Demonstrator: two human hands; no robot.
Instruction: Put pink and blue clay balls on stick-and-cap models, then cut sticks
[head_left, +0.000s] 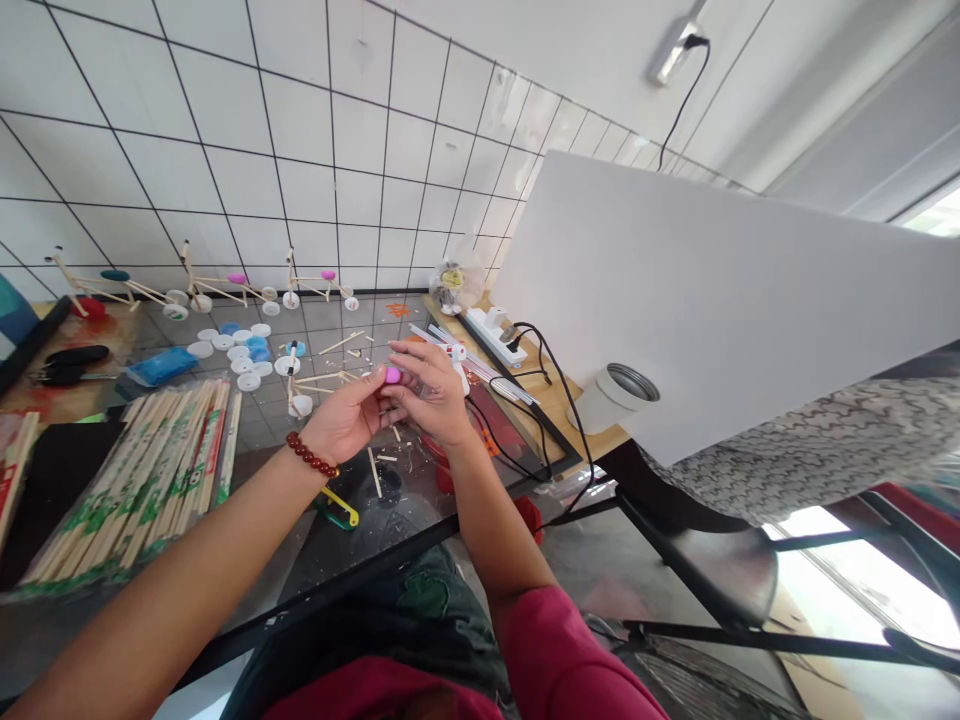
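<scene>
My left hand [341, 415], with a red bead bracelet [311, 456] on its wrist, pinches a small pink oval piece [392, 375] at the fingertips. My right hand [431, 395] meets it from the other side, its fingers closed around the same piece. Part of the piece is hidden by my fingers. Below the hands, short wooden stick pieces [374, 471] lie scattered on the glass tabletop [390, 540]. Just beyond my fingers stands a small stick frame with white bottle caps [304, 375].
Several stick-and-cap models [319, 285] stand along the far edge. Loose bottle caps [240, 350], bundled chopsticks [127, 490] and a blue bag [161, 365] lie left. To the right are a power strip [491, 335], black cables [547, 400] and a white foam board [712, 300].
</scene>
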